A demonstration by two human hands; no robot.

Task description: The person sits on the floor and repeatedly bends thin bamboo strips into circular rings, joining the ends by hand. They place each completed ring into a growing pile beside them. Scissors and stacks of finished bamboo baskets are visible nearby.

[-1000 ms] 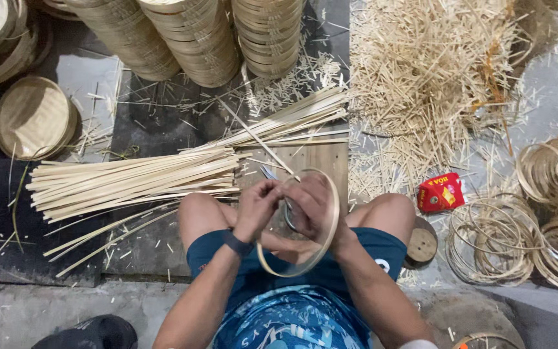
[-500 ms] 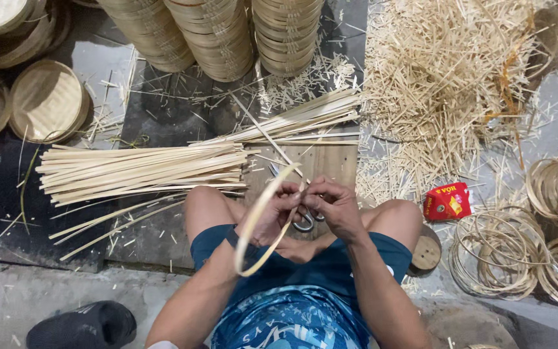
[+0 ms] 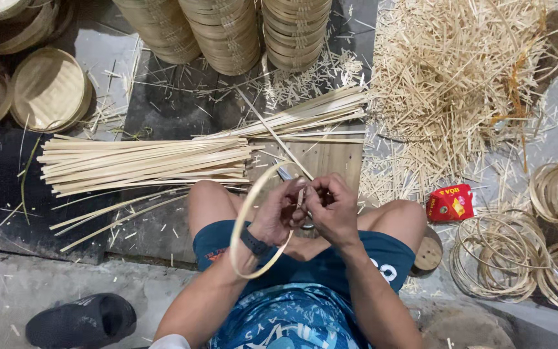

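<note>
Surroundings: bundle of bamboo strips (image 3: 143, 165) on the floor ahead of the knees; wooden board (image 3: 330, 161) just beyond the hands; heap of short bamboo offcuts (image 3: 460, 84) upper right; stacked round baskets (image 3: 227, 32) at the top; coiled rings (image 3: 492, 258) and red packet (image 3: 450, 202) at right; black sandal (image 3: 79, 320) lower left
Bamboo hoop: bamboo hoop (image 3: 243, 223) held over the lap, looping around the left wrist
Left hand: left hand (image 3: 279, 213) clenched on the hoop's strip end; wristband on the wrist
Right hand: right hand (image 3: 334, 210) closed on the same strip end, touching the left; forearms converge above the thighs
</note>
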